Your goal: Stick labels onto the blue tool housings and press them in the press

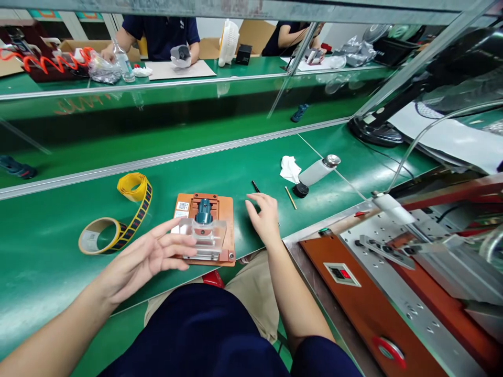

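In front of me an orange-brown fixture (226,225) lies at the bench edge, with QR labels at its upper left. A dark teal housing part (204,212) sits in it, and a clear plastic block (212,235) covers the lower end. My left hand (147,256) is beside the fixture, fingers stretched and apart, the tips overlapping the block's left side; whether they touch it I cannot tell. To the fixture's right, my right hand (264,217) hovers with thumb and fingers apart, nothing visible in it. A thin black pen-like tool (255,186) shows partly behind that hand.
Left lies a yellow label roll (100,236), partly unwound. Right are a white bottle (318,172), a black cap (301,190), a tissue (290,168) and a thin stick (291,198). A machine (377,293) borders the right. Beyond the green conveyor (157,125), two people work.
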`<action>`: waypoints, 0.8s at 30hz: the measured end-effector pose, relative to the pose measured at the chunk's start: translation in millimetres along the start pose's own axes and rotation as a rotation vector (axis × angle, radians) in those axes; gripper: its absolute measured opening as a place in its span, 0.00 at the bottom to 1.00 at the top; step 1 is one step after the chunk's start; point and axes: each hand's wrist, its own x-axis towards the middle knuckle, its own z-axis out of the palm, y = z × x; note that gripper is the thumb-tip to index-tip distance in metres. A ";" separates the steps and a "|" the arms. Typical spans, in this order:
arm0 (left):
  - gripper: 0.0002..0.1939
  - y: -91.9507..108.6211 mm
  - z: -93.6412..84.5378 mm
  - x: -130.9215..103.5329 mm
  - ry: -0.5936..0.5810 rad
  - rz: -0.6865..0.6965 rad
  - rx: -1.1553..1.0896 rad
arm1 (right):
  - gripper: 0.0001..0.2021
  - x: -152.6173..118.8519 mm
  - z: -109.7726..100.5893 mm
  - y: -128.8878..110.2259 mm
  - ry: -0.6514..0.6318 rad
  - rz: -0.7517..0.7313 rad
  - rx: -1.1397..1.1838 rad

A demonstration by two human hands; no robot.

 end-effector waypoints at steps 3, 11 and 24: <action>0.26 4.4 6.3 33.2 0.106 -0.076 -0.077 | 0.19 -7.7 -4.5 25.9 0.063 0.092 -0.197; 0.24 26.0 -26.6 67.8 0.184 -0.069 0.372 | 0.23 -24.1 7.0 55.4 0.095 0.207 -0.395; 0.11 75.3 -130.3 110.4 0.554 0.122 1.352 | 0.15 -15.3 -0.1 50.4 0.246 0.319 0.122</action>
